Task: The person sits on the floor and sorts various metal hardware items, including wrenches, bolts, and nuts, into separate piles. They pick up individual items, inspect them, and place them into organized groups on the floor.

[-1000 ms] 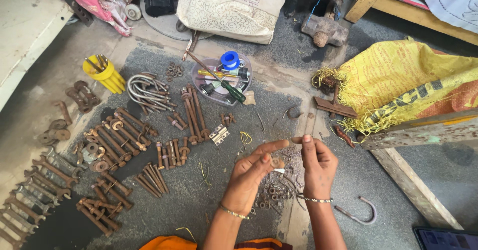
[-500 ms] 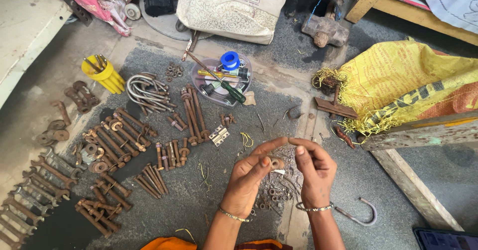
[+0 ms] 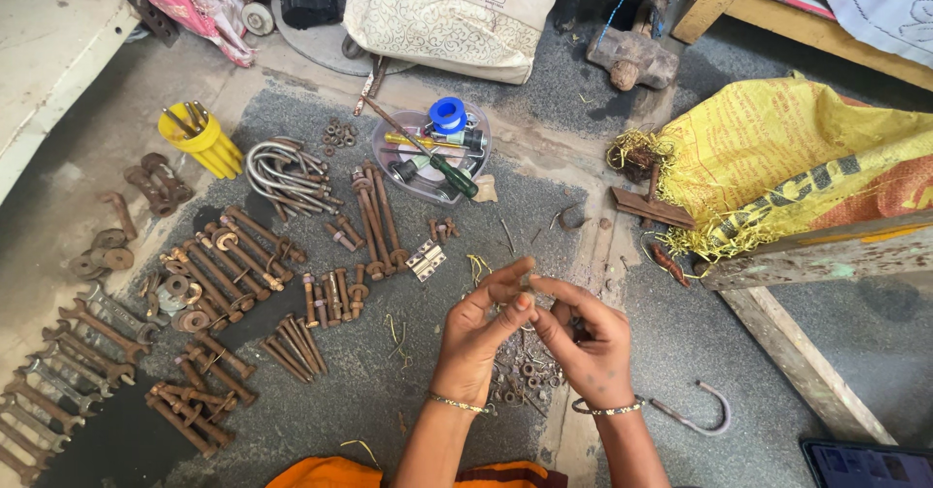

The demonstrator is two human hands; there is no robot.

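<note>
Grey gritty floor (image 3: 408, 391); rusty bolts (image 3: 330, 298); yellow sack (image 3: 797, 157).

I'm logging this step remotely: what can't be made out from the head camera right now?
- Small piece pinched between the left hand and right hand: too small, hidden by fingertips.
- Pile of small nuts: partly hidden behind both hands.
- Row of spanners: cut off by the left edge.
- Dark tablet: cut off at the bottom right corner.
</note>
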